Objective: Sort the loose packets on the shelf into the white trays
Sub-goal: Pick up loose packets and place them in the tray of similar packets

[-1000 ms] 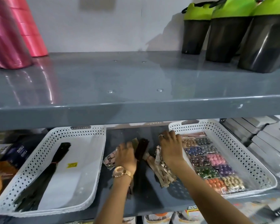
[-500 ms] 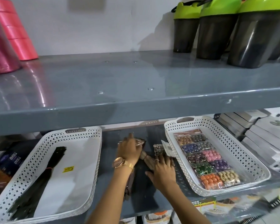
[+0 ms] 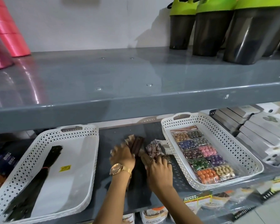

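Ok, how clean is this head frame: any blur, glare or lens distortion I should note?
Head view: the left hand is smeared by motion blur, while the right hand is sharper. The glossy upper shelf shows pink reflections from the rolls. The wide angle makes the bottles lean. Under the shelf, the loose packets sit in shade.

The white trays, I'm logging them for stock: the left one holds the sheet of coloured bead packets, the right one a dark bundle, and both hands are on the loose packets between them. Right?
Swapped. In the head view the sheet of coloured bead packets lies in the right tray, and the dark bundle in the left tray. The left hand and right hand are on the loose packets between them.
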Available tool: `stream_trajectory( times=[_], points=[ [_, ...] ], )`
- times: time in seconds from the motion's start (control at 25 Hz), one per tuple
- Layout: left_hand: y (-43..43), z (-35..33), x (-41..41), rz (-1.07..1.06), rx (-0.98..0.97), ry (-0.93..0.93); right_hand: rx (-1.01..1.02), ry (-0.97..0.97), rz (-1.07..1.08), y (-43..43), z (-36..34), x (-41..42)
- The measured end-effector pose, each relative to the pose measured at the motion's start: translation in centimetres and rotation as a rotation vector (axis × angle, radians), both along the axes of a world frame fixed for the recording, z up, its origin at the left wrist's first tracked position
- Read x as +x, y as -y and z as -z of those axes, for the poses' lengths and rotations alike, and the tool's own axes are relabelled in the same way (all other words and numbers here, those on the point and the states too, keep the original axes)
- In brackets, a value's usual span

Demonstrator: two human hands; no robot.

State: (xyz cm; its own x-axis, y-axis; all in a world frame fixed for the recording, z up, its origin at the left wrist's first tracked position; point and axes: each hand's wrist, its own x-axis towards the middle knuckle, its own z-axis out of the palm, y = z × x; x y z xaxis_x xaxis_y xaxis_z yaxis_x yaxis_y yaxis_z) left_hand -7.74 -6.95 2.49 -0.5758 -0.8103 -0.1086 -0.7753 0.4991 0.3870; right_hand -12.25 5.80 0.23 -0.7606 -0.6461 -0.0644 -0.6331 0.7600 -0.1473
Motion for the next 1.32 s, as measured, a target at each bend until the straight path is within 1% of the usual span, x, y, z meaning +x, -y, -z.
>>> stream_trajectory(
  times=[0.04, 0.08, 0.16, 0.28, 0.4, 0.52, 0.6, 0.68, 0.76, 0.84, 0.88, 0.96, 1.04, 1.12, 1.16, 1.24, 1.32],
  points=[
    [0.2, 0.2, 1.3, 0.003, 0.065, 0.094, -0.006, 0.008, -0.006, 0.4, -0.2, 0.1],
    [0.3, 0.6, 2.1, 0.024, 0.115, 0.132, -0.016, 0.032, -0.014, 0.9, -0.2, 0.2],
    [-0.2, 1.2, 2.6, 0.038, 0.160, 0.096, -0.052, 0.120, -0.016, 1.8, -0.2, 0.4],
    [-0.8, 1.7, 3.0, -0.033, 0.122, 0.019, -0.138, 0.260, 0.034, 3.0, -0.1, 0.1],
    [-0.4, 1.8, 4.2, -0.123, 0.060, -0.065, -0.144, 0.267, 0.066, 4.3, -0.2, -0.7],
    [-0.5, 1.5, 4.3, -0.119, 0.072, -0.022, -0.153, 0.285, 0.080, 5.1, -0.2, -0.3],
    [-0.9, 1.4, 4.0, -0.109, 0.076, 0.044, -0.189, 0.350, 0.088, 5.2, 0.0, 0.2],
    [-1.1, 1.5, 3.8, -0.107, 0.066, 0.071, -0.235, 0.432, 0.101, 5.1, 0.4, 0.5],
    [-0.6, 1.5, 4.0, -0.106, 0.122, 0.008, -0.290, 0.524, 0.109, 5.2, 0.7, 0.6],
    [-0.1, 1.2, 4.4, -0.125, 0.219, -0.117, -0.382, 0.630, 0.121, 5.2, 1.0, 0.5],
    [0.0, 1.0, 4.7, -0.130, 0.219, -0.140, -0.434, 0.669, 0.136, 5.2, 1.1, 0.4],
    [-0.2, 0.9, 5.4, -0.119, 0.128, -0.070, -0.484, 0.692, 0.153, 5.5, 1.0, 0.7],
    [-0.8, 1.3, 5.7, -0.134, -0.010, 0.051, -0.448, 0.683, 0.120, 6.4, 0.7, 1.6],
    [-1.5, 1.3, 5.9, -0.181, -0.212, 0.104, -0.382, 0.613, 0.067, 7.8, 0.0, 2.9],
    [-1.8, 1.2, 6.2, -0.158, -0.265, 0.143, -0.348, 0.546, 0.050, 8.4, -0.4, 3.5],
    [-1.9, 0.9, 6.9, -0.126, -0.302, 0.209, -0.269, 0.435, 0.009, 9.4, -0.8, 4.4],
    [-1.5, 0.9, 7.3, -0.159, -0.330, 0.256, -0.177, 0.390, -0.065, 9.6, -0.9, 4.5]
  ],
)
